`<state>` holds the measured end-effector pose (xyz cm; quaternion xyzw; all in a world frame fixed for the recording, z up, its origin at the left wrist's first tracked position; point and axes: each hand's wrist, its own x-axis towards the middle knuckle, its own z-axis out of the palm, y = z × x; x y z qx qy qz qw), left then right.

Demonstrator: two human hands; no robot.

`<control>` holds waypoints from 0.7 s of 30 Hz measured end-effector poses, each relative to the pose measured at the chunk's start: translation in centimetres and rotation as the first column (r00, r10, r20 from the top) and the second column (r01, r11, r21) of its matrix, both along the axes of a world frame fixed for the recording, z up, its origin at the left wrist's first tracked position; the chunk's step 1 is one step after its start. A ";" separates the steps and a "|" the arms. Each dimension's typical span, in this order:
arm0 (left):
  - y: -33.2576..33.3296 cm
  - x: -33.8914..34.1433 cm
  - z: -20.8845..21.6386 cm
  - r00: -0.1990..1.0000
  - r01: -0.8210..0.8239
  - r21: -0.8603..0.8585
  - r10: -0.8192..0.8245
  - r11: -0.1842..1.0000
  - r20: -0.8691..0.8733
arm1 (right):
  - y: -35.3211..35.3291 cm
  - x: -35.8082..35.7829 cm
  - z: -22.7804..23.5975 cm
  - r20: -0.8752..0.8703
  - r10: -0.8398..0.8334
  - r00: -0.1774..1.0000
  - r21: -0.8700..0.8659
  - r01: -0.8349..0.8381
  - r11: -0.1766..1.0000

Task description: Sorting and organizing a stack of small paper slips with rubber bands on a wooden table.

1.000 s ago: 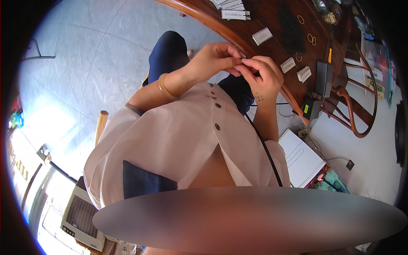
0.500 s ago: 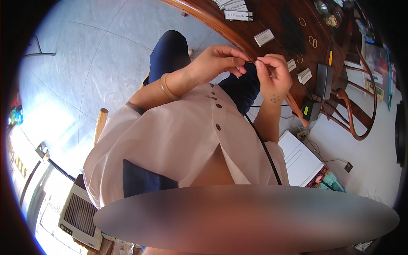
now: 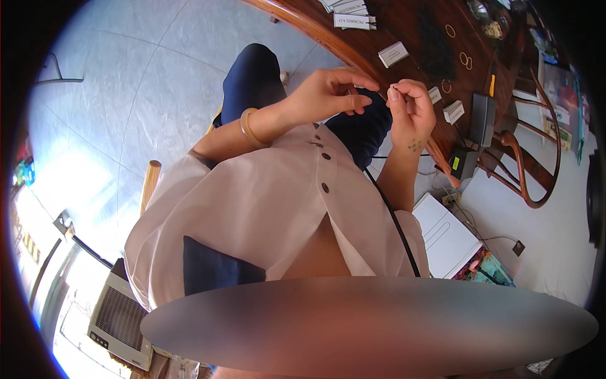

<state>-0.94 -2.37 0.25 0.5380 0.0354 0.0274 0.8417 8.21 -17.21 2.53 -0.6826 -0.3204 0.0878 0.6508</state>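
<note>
My left hand, with a pale bangle on its wrist, hovers above my lap by the table edge. Its thumb and fingers are apart, and I see nothing between them. Just to the right, my right hand is closed in a pinch. Whatever sits between its thumb and forefinger is too small to make out. Beyond the hands, a small stack of white printed cards lies on the dark wooden table. Two more little card stacks, one of them a white block, stand beside my right hand.
Fanned white tags with dark strings lie at the table's far left. A dark tangled patch and several rubber bands are farther right. Grey boxes sit at the table's right edge, near a wooden chair. A black cable crosses my shirt.
My hands have come apart from where their fingertips met. The left thumb and fingers have spread, while the right hand has shifted slightly right, still pinched.
</note>
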 end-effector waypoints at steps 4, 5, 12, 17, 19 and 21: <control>-0.1 0.2 0.0 0.999 -0.024 0.022 0.023 0.999 0.037 | 0.3 -0.5 0.4 -0.228 0.125 0.966 0.151 -0.092 0.984; -0.1 0.2 -0.2 0.999 -0.029 0.006 0.028 1.000 0.036 | 0.3 -0.6 0.5 -0.399 0.225 0.889 0.264 -0.124 0.957; 0.7 0.3 -0.6 0.998 0.058 0.020 -0.057 0.998 -0.018 | 0.7 0.0 -0.5 -0.401 0.162 0.901 0.312 -0.032 0.949; 0.5 0.6 -0.2 0.968 0.151 -0.320 -0.205 0.935 -0.142 | 0.8 0.7 -0.7 -0.407 0.174 0.897 0.271 -0.063 0.960; 0.4 0.6 -0.7 0.970 0.156 -0.318 -0.206 0.935 -0.129 | 0.8 0.8 -0.8 -0.403 0.157 0.902 0.249 -0.057 0.967; 0.5 0.7 -0.9 0.971 0.162 -0.316 -0.207 0.935 -0.117 | 0.7 0.7 -0.6 -0.439 0.161 0.884 0.239 -0.058 0.969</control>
